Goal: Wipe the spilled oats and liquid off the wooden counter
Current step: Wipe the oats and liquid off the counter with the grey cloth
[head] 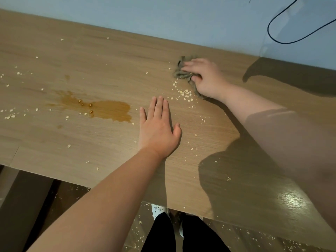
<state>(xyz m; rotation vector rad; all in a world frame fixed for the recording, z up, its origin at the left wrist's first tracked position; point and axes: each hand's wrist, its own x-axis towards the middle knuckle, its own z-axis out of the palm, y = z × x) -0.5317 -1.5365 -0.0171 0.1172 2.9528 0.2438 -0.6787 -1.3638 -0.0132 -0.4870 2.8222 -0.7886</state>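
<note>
Wooden counter (91, 57) bears oats (185, 92) and liquid (112, 110); left hand (158, 130) lies flat, right hand (207, 77) grips cloth (181, 74).

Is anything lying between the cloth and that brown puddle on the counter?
Only loose oats lie between the cloth in the right hand and the puddle. The left hand rests flat just beside that path.
</note>
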